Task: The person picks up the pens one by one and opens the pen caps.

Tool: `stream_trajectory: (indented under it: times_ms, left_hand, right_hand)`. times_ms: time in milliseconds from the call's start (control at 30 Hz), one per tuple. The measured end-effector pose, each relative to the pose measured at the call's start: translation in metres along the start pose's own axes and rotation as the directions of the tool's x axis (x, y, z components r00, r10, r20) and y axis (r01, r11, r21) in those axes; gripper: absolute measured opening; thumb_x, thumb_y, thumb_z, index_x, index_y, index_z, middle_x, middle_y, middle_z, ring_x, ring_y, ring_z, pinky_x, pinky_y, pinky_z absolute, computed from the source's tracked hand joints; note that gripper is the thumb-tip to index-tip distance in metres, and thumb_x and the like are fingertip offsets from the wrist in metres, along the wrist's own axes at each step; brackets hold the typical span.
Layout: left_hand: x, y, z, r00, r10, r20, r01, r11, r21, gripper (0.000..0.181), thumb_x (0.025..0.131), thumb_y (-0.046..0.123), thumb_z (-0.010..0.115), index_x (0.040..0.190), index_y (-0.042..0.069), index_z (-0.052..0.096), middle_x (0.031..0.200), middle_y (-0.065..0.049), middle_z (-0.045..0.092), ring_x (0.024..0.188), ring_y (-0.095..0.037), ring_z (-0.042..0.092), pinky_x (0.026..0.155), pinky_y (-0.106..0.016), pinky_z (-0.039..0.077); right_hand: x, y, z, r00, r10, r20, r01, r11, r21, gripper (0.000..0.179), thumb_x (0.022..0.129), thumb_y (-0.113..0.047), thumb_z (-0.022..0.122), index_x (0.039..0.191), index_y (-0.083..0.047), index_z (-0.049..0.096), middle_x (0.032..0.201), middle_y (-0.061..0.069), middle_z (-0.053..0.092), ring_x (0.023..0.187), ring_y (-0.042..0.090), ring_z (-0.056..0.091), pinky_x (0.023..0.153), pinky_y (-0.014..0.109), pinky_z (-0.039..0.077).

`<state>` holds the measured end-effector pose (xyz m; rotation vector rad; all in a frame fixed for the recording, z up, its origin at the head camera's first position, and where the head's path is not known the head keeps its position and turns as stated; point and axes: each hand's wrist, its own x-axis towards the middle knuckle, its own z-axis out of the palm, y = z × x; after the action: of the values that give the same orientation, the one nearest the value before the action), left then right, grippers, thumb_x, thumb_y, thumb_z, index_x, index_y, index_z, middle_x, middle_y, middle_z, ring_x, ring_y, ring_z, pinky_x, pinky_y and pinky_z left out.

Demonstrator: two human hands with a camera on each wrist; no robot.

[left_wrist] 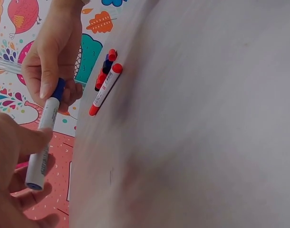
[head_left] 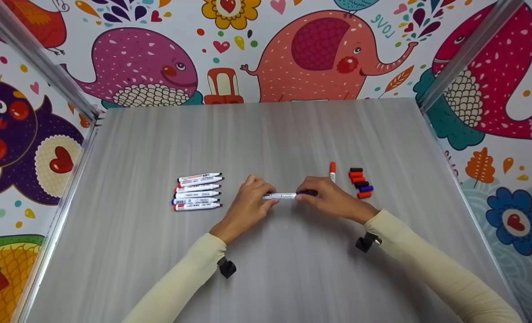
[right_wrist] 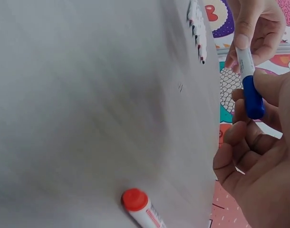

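Note:
A whiteboard marker [head_left: 282,196] with a white barrel is held level between my two hands, a little above the table. My left hand [head_left: 249,199] pinches the barrel near its plain end. At the other end, my right hand [head_left: 333,197] grips the blue cap [right_wrist: 253,97], which sits on the marker. Left of my left hand, several uncapped markers [head_left: 197,194] lie in a stacked row, tips to the right. Just beyond my right hand lies a red-capped marker [head_left: 333,168], partly hidden by that hand in the head view.
Several loose caps [head_left: 360,183] in red, black and blue form a column right of the red-capped marker. The grey table [head_left: 266,139] meets a cartoon-printed wall [head_left: 230,49] at the back, with metal posts [head_left: 468,56] at the corners.

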<state>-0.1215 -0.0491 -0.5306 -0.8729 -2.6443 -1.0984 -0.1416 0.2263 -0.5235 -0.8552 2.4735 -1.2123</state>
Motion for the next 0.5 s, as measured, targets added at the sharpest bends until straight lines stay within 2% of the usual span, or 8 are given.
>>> stream_trajectory:
  times_ms: [167, 333, 400, 500]
  left_hand:
    - [-0.0019, -0.0006, -0.0014, 1.000, 0.029, -0.005, -0.029, 0.999, 0.016, 0.018, 0.095, 0.012, 0.088, 0.111, 0.007, 0.081, 0.104, -0.003, 0.077, 0.105, -0.025, 0.060, 0.095, -0.048, 0.052]
    - [-0.0030, -0.0012, -0.0026, 0.995, 0.094, -0.030, -0.091, 0.992, 0.087, 0.018, 0.095, 0.016, 0.089, 0.110, 0.010, 0.083, 0.100, -0.002, 0.073, 0.103, -0.024, 0.059, 0.099, -0.052, 0.053]
    - [-0.0031, -0.0012, -0.0032, 0.992, 0.116, -0.041, -0.111, 0.987, 0.114, 0.016, 0.095, 0.016, 0.089, 0.108, 0.010, 0.083, 0.100, -0.002, 0.073, 0.103, -0.024, 0.060, 0.100, -0.053, 0.053]
    - [-0.0025, -0.0002, -0.0044, 0.988, 0.146, -0.049, -0.139, 0.982, 0.127, 0.014, 0.094, 0.014, 0.088, 0.107, 0.009, 0.084, 0.100, -0.001, 0.074, 0.102, -0.023, 0.062, 0.095, -0.049, 0.054]
  right_hand:
    - [0.0019, -0.0042, 0.0019, 0.999, 0.023, 0.025, -0.023, 1.000, 0.012, 0.018, 0.109, -0.017, 0.072, 0.116, -0.003, 0.080, 0.102, 0.005, 0.074, 0.088, 0.018, 0.062, 0.081, 0.030, 0.055]
    - [0.0032, -0.0065, 0.0013, 0.998, 0.037, 0.055, -0.040, 0.998, 0.051, 0.024, 0.111, -0.022, 0.070, 0.116, -0.001, 0.080, 0.102, 0.018, 0.074, 0.086, 0.019, 0.059, 0.079, 0.030, 0.051]
    - [0.0036, -0.0067, 0.0007, 0.997, 0.043, 0.067, -0.048, 0.996, 0.073, 0.026, 0.111, -0.024, 0.069, 0.115, -0.001, 0.081, 0.097, 0.018, 0.073, 0.083, 0.018, 0.058, 0.075, 0.028, 0.048]
    - [0.0041, -0.0081, -0.0001, 0.995, 0.067, 0.080, -0.075, 0.991, 0.113, 0.024, 0.111, -0.023, 0.069, 0.112, -0.002, 0.081, 0.089, 0.016, 0.070, 0.076, 0.015, 0.054, 0.069, 0.027, 0.043]
